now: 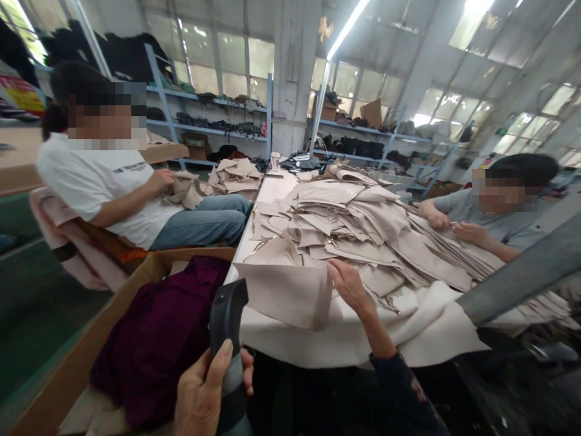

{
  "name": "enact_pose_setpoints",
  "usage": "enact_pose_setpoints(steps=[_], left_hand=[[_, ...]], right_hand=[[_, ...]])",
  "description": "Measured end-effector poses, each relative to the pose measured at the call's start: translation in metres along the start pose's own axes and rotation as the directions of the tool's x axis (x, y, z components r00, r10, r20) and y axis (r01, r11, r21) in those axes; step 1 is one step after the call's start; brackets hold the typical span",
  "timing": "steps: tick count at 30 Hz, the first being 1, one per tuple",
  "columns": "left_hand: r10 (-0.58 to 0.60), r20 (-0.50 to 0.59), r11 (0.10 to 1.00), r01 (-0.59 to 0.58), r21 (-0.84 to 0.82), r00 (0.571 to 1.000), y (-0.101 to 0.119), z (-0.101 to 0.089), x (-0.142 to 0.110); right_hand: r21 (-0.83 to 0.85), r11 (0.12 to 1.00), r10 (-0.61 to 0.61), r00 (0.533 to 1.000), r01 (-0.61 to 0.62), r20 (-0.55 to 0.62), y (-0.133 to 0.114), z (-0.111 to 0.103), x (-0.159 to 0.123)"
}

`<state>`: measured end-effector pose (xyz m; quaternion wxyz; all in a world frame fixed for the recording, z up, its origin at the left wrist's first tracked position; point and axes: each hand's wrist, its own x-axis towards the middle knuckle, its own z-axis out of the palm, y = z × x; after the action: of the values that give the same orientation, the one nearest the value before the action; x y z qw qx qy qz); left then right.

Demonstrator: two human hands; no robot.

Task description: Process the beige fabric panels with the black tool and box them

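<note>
My left hand [202, 387] is wrapped round a dark grey and black handheld tool [227, 315] with a flat, bent head pointing up; its exact kind I cannot make out. The tool's head stands at the left of a flat beige fabric piece [284, 293], whether touching it I cannot tell. My right hand [351, 284] pinches that piece by its right edge at the table's front. Behind it a large heap of similar beige pieces [354, 212], some with small gold-coloured metal parts, covers the table [272, 184].
A cardboard box [59, 384] with dark purple cloth [167, 333] stands at lower left. One person [113, 181] sits at left handling beige pieces; another person [508, 212] works at right. A grey metal beam [521, 266] slants across the right. Blue shelves [218, 100] line the back.
</note>
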<state>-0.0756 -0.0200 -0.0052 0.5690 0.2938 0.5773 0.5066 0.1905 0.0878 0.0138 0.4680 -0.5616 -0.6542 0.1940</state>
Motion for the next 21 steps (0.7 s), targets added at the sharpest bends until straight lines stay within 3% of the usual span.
enact_pose_setpoints(steps=[3, 7, 13, 17, 21], left_hand=[[-0.01, 0.083, 1.0, 0.008, 0.027, 0.996, -0.002, 0.009, -0.004], [-0.024, 0.238, 0.998, 0.009, 0.064, 0.971, -0.011, 0.034, -0.02], [-0.081, 0.409, 0.995, 0.049, 0.089, 0.909, -0.022, 0.066, -0.035], [-0.053, 0.421, 0.996, 0.018, 0.086, 0.906, -0.016, 0.076, -0.031], [0.0, 0.345, 0.996, -0.032, 0.086, 0.939, -0.002, 0.076, -0.024]], right_hand=[[0.247, 0.964, 0.066, 0.991, -0.093, 0.115, 0.01, -0.01, -0.016], [0.513, 0.844, 0.109, 0.987, -0.156, 0.121, 0.018, 0.004, -0.032], [0.681, 0.702, 0.13, 0.978, -0.207, 0.163, 0.018, 0.01, -0.039], [0.711, 0.665, 0.138, 0.973, -0.229, 0.185, 0.02, 0.01, -0.045], [0.726, 0.648, 0.155, 0.974, -0.228, 0.166, 0.019, 0.02, -0.049]])
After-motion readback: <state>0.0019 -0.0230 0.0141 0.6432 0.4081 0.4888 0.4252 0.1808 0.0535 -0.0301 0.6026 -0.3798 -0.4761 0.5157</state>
